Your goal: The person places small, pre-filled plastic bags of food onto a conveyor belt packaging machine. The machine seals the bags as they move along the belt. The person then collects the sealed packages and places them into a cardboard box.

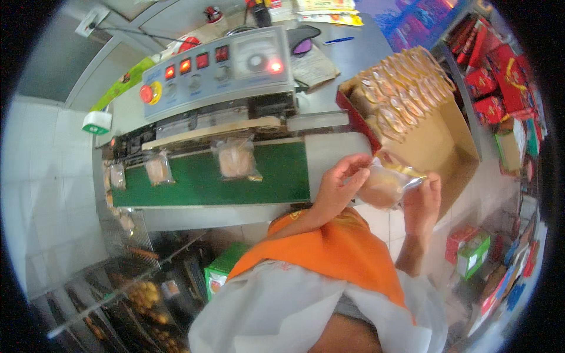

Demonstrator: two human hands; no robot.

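Observation:
Between my two hands is a clear plastic bag with a round, light-brown baked item [380, 189] inside. My left hand [342, 183] pinches the bag's upper left edge. The opposite corner is gripped by the fingertips of my right hand [423, 198]. Just behind the bag stands an open cardboard box [441, 132], partly filled with rows of packed items in clear wrappers [401, 88]. To my left, a green conveyor belt [278, 176] carries several bagged items, the nearest bag [236, 157] lying flat beside the sealing machine's beige band [212, 133].
The band sealer's control panel [216, 73] has lit switches and a red emergency stop button [147, 93]. A notebook [315, 70] and a blue pen [339, 40] lie on the table. Red packages [490, 88] fill the right side. Racked trays [145, 304] stand at lower left.

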